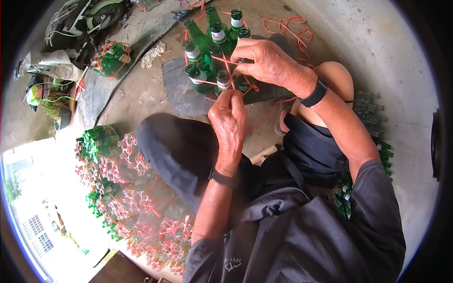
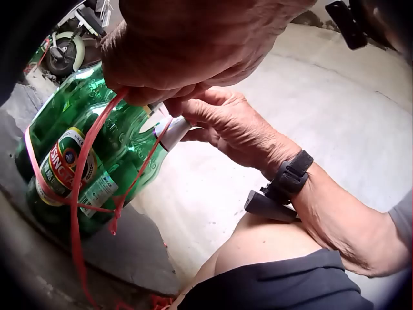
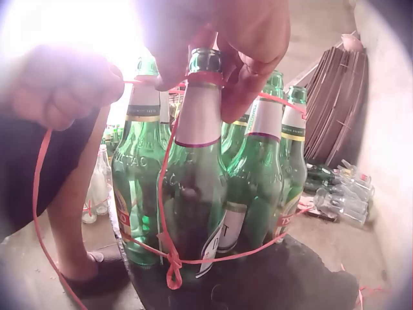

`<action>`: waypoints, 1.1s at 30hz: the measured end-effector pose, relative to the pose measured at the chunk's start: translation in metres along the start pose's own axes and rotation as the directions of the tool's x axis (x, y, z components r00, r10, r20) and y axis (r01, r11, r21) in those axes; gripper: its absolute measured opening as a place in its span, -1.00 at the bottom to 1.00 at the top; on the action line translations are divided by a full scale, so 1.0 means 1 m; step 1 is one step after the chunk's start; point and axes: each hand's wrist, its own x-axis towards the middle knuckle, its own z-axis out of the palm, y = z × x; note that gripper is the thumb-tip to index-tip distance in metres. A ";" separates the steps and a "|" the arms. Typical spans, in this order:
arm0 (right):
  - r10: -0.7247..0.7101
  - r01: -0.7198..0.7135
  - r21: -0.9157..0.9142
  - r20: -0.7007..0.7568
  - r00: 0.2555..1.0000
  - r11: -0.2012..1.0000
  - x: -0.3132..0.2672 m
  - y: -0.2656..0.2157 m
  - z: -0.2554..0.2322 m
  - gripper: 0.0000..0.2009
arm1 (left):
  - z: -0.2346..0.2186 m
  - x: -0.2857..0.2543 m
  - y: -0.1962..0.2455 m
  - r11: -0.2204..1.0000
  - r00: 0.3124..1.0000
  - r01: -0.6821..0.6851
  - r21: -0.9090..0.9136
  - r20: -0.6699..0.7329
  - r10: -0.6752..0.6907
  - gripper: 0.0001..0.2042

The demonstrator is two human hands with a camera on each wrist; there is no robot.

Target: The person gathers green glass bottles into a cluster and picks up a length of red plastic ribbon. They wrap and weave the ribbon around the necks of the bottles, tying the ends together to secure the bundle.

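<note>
Item 1. Left hand (image 1: 230,115): nearest the body, fingers curled tight around the red strap (image 2: 80,187), drawing it taut toward the person's knees. The pull keeps the band snug against the glass while the other hand works at the necks.

Item 2. Red strap: a thin plastic band. One run goes up from a knot low on the bundle to the bottle tops; another girdles the bottles near their bases, seen in the right wrist view. A loose tail trails down toward the ground.

Item 3. Right hand (image 1: 264,60): over the near right corner of the cluster, fingertips closed on the neck of one bottle (image 3: 197,187), where the strap loops just under the rim. It appears to pinch strap and neck together, though glare in the right wrist view makes this uncertain.

Item 4. Bundle of green bottles (image 1: 212,52): about nine, standing upright and touching on a dark slab (image 1: 181,96), long axes vertical, mouths up, labels facing outward. Packed close so one band can hold all.

Item 5. Farther off: loose red strap (image 1: 290,26) on the concrete beyond the slab; a tied bundle (image 1: 111,57) at far left; stacked finished bundles (image 1: 122,174) beside the person's left leg.
</note>
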 end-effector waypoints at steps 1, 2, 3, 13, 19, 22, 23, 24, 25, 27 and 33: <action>0.001 -0.001 0.002 0.000 1.000 1.000 0.000 0.001 0.001 -0.89 | -0.001 0.000 0.000 1.000 1.000 -0.008 0.005 0.001 0.008 -0.77; 0.006 -0.006 -0.010 0.001 1.000 1.000 0.000 0.001 0.002 -0.89 | -0.001 0.000 0.000 1.000 1.000 -0.007 0.006 0.002 0.007 -0.77; 0.012 -0.012 -0.021 0.002 1.000 1.000 0.000 0.001 0.002 -0.89 | -0.001 0.000 0.001 1.000 1.000 -0.020 0.013 -0.010 0.021 -0.80; 0.060 -0.060 -0.016 0.044 0.997 0.998 -0.002 0.002 0.001 -0.81 | -0.009 0.006 0.016 0.942 0.977 -0.204 0.268 0.000 0.212 -0.86; 0.003 -0.003 0.004 -0.025 1.000 1.000 -0.005 0.006 0.004 -0.83 | -0.023 0.027 0.038 0.813 0.953 -0.303 0.498 0.143 0.267 -0.85; 0.029 -0.031 0.036 0.047 0.998 0.999 -0.006 0.004 0.002 -0.79 | -0.028 0.038 0.045 0.796 0.944 -0.328 0.509 0.161 0.287 -0.84; 0.050 -0.052 0.041 0.059 0.997 0.998 -0.006 0.004 0.003 -0.79 | -0.028 0.041 0.046 0.804 0.951 -0.308 0.508 0.160 0.263 -0.84; 0.070 -0.073 0.045 0.071 0.995 0.996 -0.007 0.004 0.005 -0.78 | -0.028 0.044 0.047 0.826 0.947 -0.320 0.464 0.147 0.285 -0.89; 0.074 -0.077 0.047 0.068 0.995 0.996 -0.008 0.004 0.007 -0.78 | -0.029 0.049 0.045 0.825 0.947 -0.322 0.465 0.151 0.284 -0.89; 0.055 -0.059 0.067 0.063 0.996 0.996 -0.010 0.003 0.009 -0.74 | -0.032 0.058 0.043 0.858 0.940 -0.342 0.383 0.150 0.308 -0.89; -0.024 0.023 0.045 0.012 1.000 0.999 -0.012 -0.003 0.007 -0.67 | -0.036 0.077 0.048 0.847 0.941 -0.336 0.412 0.179 0.286 -0.87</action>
